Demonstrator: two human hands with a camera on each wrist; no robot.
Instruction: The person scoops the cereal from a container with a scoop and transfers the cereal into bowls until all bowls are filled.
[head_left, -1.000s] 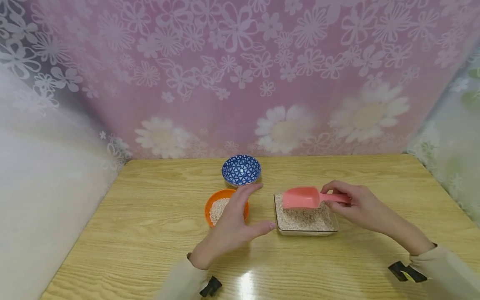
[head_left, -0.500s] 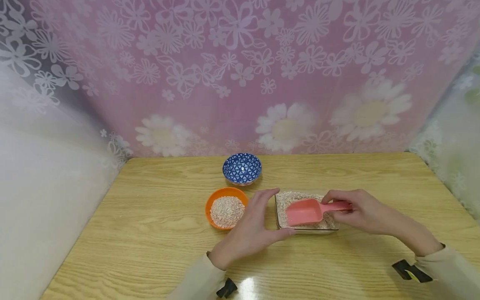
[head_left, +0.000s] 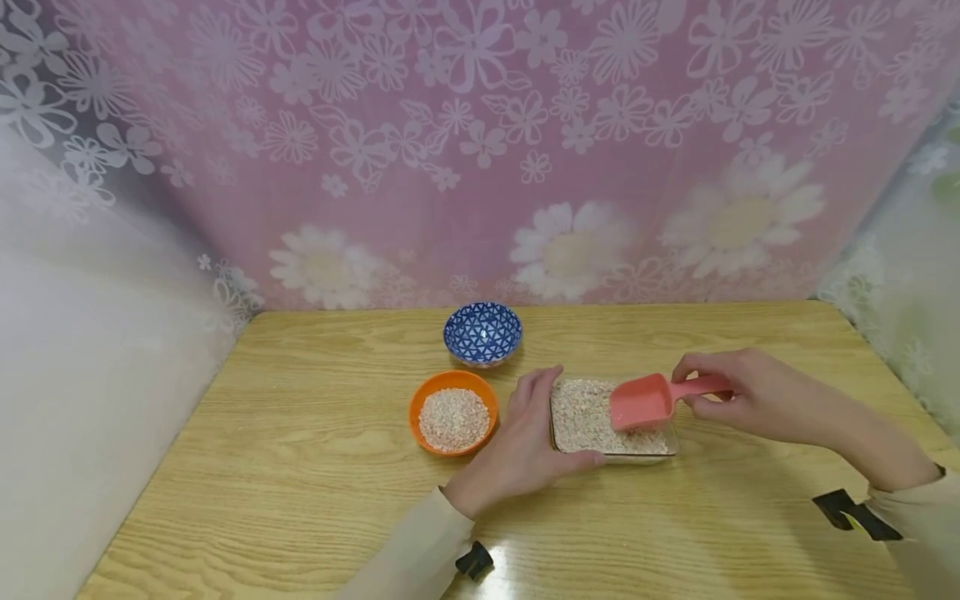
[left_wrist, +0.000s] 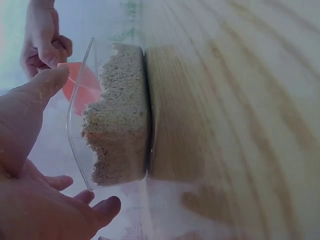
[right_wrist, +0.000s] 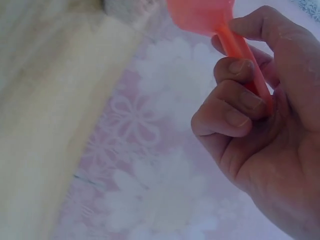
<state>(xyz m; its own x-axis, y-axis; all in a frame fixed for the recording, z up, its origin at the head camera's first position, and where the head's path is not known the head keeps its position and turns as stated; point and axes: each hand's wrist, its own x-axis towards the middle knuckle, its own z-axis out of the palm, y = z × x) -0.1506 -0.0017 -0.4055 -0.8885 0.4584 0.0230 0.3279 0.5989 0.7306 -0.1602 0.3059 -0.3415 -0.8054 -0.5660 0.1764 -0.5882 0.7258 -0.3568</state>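
A clear rectangular glass container [head_left: 600,457] filled with pale oat-like flakes [head_left: 581,417] stands on the table. My left hand [head_left: 517,450] holds its left end, thumb along the front side and fingers round the back left corner. In my right hand [head_left: 765,396] is a pink scoop [head_left: 643,402], gripped by its handle; the right wrist view shows the fingers curled round that handle [right_wrist: 245,60]. The scoop's bowl is tilted, its lower edge down at the flakes in the right half of the container. How much lies in the scoop is hard to tell.
Left of the container stands an orange bowl [head_left: 420,432] heaped with the same pale flakes. Behind it sits a blue-and-white patterned bowl [head_left: 482,333] with nothing seen inside. A pink flowered cloth [head_left: 450,233] hangs at the table's back edge.
My left hand has moved right, from in front of the orange bowl to the container's left end. The scoop dipped toward the flakes, then shifted right with my right hand.
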